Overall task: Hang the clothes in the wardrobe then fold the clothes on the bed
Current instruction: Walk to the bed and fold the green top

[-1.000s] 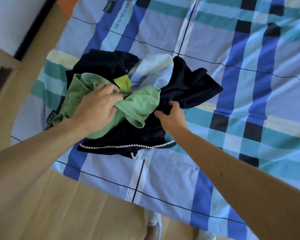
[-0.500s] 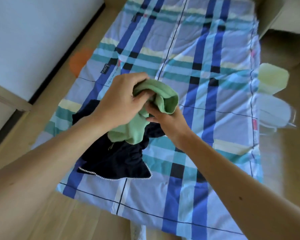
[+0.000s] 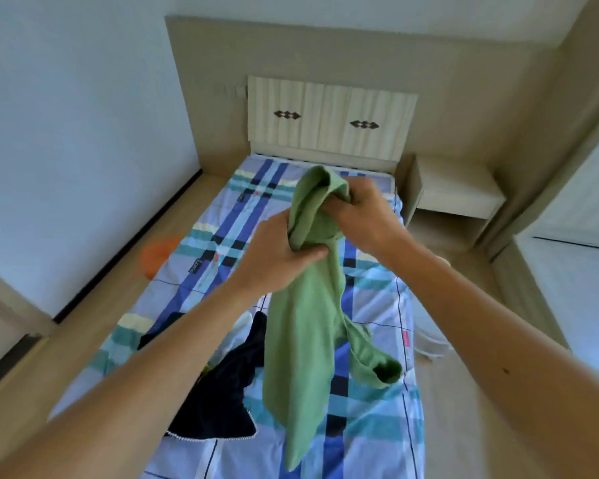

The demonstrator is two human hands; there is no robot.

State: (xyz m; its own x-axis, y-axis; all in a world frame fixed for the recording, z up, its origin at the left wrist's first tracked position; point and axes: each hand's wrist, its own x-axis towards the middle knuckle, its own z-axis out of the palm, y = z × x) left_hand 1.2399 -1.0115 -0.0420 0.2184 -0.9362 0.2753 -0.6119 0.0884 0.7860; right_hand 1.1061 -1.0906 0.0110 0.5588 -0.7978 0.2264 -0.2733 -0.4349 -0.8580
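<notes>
A light green garment [image 3: 301,340] hangs in the air above the bed [image 3: 370,305], one sleeve dangling to the right. My left hand [image 3: 277,257] grips its bunched upper part from the left. My right hand [image 3: 363,216] grips the top of the same cloth just to the right. Below, a dark navy garment [image 3: 222,392] with a white beaded edge lies crumpled on the blue plaid sheet, partly hidden by my left forearm and the green cloth.
A pale headboard [image 3: 329,115] closes the far end of the bed. A beige nightstand [image 3: 453,198] stands to the right of it. An orange object [image 3: 158,254] lies on the wooden ledge along the left wall. A pale object [image 3: 429,340] sits beside the bed's right edge.
Both hands have lifted the green garment off the pile and raised it high, so it now hangs open. The view has tilted up to show the headboard.
</notes>
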